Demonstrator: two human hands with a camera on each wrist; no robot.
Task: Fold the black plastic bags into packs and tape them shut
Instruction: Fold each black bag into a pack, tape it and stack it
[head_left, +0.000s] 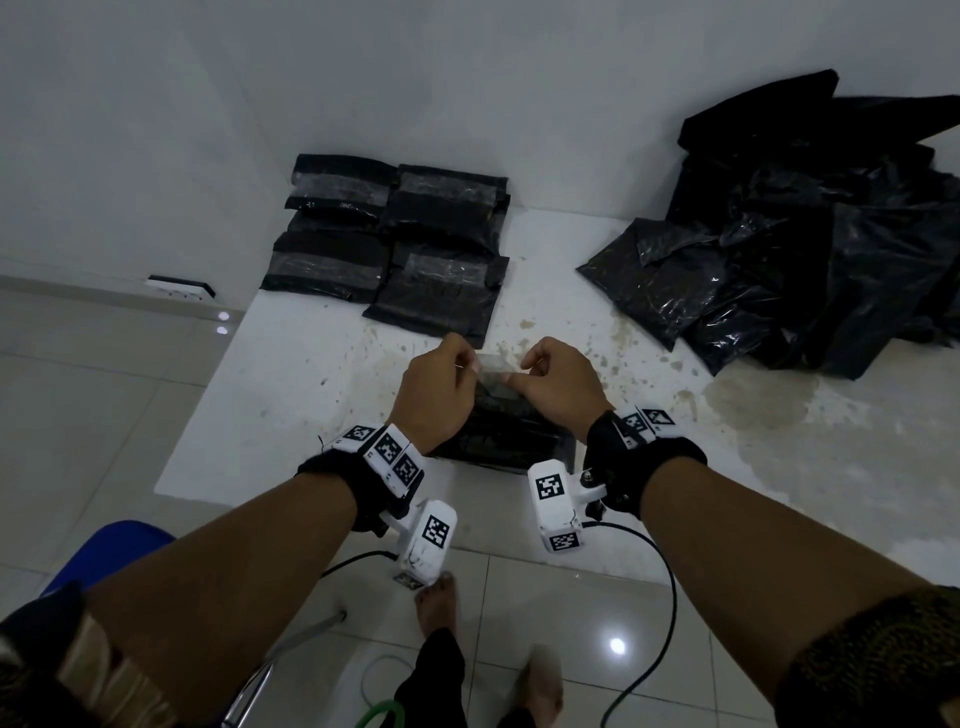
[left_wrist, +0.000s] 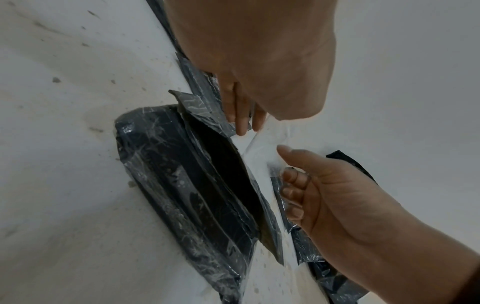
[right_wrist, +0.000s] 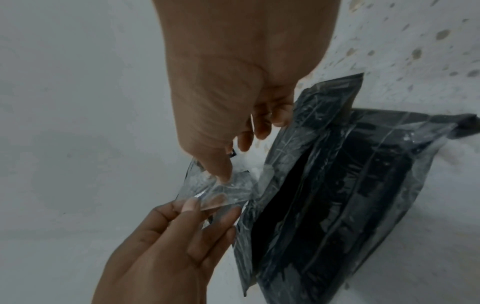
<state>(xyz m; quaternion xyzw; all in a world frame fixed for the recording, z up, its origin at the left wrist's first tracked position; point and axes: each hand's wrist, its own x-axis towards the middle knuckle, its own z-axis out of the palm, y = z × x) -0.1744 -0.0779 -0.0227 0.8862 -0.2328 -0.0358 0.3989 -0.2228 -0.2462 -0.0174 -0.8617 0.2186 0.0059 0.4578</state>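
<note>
White and stained with brownish speckles, the low table (head_left: 675, 467) stood against a plain pale wall, and every place below is given from the folded pack (head_left: 511, 431) that lay flat on it just before you. That pack was a thick, oblong bundle of black plastic, its layered folds glossy and creased, sheathed in crinkled clear film, with one flap at its far edge standing open. Your left hand (head_left: 436, 387) and right hand (head_left: 563, 382) hovered over the far edge of the pack, close together. Between them you held a short strip of clear tape (head_left: 493, 364), thin, shiny and wrinkled. Your left thumb and forefinger pinched its left end, and the other left fingers lay loosely extended below it. Your right thumb and forefinger pinched its right end, with the remaining right fingers curled under. Whether the strip already touched the pack's flap cannot be told from these views. Beyond the pack, toward the wall and slightly left, lay four finished packs (head_left: 395, 244) in two rows, flat rectangular black bundles, each crossed by a wide band of dull clear tape. Far to the right of the pack, a heap of loose black bags (head_left: 810, 244) sprawled against the wall, limp, wrinkled and shiny. Nearer you than the pack, the floor was of glossy pale tiles (head_left: 623, 613).
</note>
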